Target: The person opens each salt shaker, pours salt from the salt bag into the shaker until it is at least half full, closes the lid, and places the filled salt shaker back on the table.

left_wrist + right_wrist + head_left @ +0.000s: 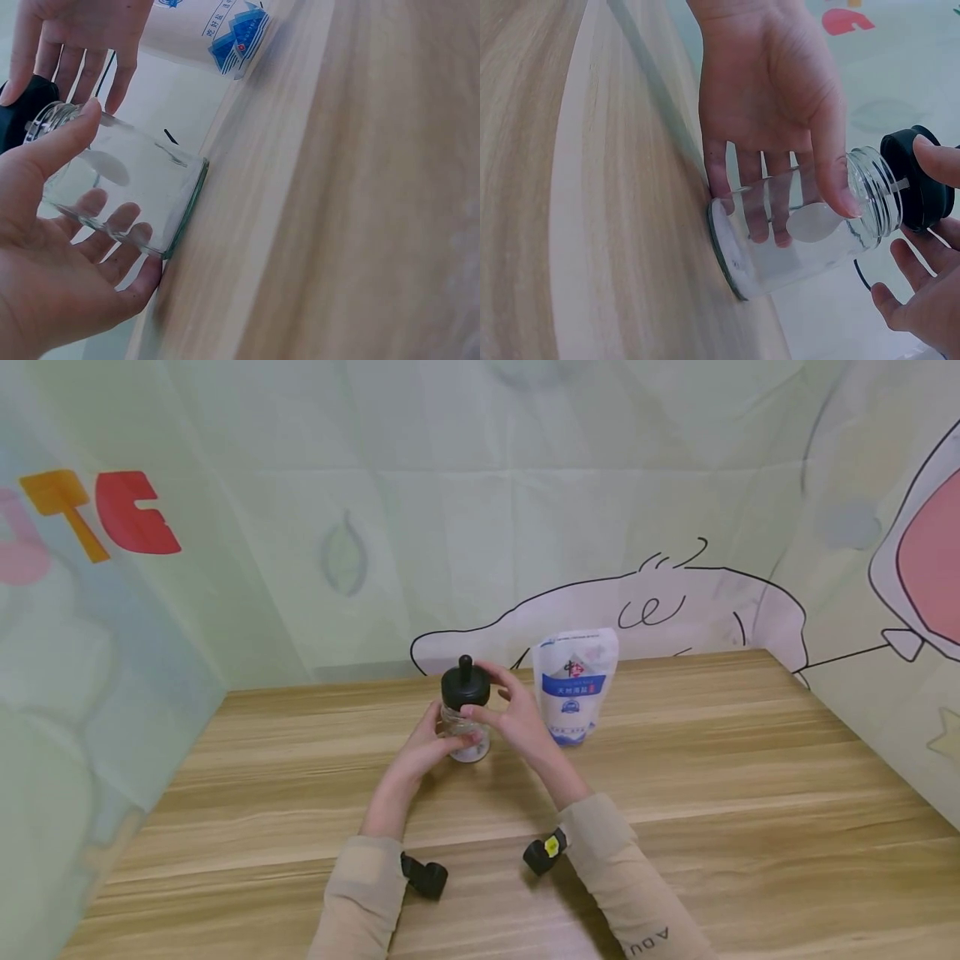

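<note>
A clear glass jar [478, 752] stands upright on the wooden table, a little white grainy stuff [731, 251] showing at its bottom. My left hand [426, 750] grips the jar, thumb on the near side and fingers round the far side. Above the jar's threaded mouth, my right hand [519, 717] holds the black lid [465, 689], which has a knob on top, between thumb and fingers. The right wrist view shows the lid slightly apart from the threads. A translucent spoon [814, 223] hangs inside the jar, its stem running up to the lid.
Right of the jar stands a white and blue pouch [576, 693] with printed lettering. The wooden table [300, 760] meets a printed cloth backdrop [450, 527] at the back and at both sides. Black wrist cameras sit on both sleeves.
</note>
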### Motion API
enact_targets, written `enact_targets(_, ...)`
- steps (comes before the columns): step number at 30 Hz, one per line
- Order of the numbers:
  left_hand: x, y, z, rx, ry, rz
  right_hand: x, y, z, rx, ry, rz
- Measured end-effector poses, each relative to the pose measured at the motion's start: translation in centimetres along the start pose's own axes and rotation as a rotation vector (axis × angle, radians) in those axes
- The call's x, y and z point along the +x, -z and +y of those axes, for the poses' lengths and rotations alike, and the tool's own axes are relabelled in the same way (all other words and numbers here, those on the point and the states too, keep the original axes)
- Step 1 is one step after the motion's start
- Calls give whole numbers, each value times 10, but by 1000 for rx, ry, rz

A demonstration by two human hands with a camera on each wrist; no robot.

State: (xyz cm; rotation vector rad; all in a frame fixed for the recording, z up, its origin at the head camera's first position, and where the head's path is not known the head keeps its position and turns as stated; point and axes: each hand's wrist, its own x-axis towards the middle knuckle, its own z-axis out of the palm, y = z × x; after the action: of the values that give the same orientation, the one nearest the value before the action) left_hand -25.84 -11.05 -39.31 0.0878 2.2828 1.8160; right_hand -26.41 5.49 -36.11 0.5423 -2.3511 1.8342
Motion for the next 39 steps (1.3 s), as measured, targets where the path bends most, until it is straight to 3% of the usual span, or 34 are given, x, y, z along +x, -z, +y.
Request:
enact_targets(21,1,-1,3,-1,2,1,0,4,-5,18,18,16)
enact_targets(39,-5,-2,14,82,-14,28,1,5,-4,-2,51,8)
